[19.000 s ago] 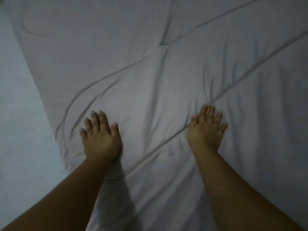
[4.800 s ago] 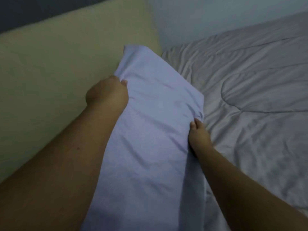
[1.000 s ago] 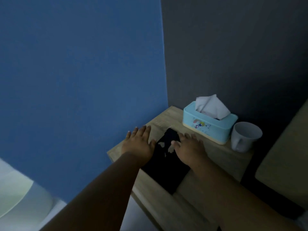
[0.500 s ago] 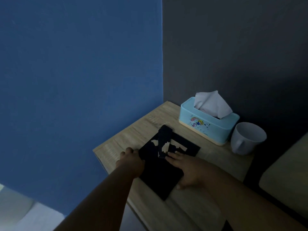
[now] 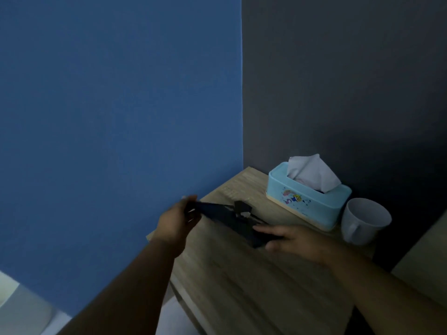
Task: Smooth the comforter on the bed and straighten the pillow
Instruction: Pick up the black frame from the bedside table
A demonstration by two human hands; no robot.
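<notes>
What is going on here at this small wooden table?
A person is at a light wooden bedside table. The left hand grips the raised edge of a flat black object with white patches; the right hand holds its other end. A light blue plastic tissue box and a white mug stand behind it.

1 head camera looks down, close, at a corner bedside table (image 5: 242,274)

On the nightstand (image 5: 242,274), the tissue box (image 5: 307,204) stands just left of the mug (image 5: 365,221).
</notes>
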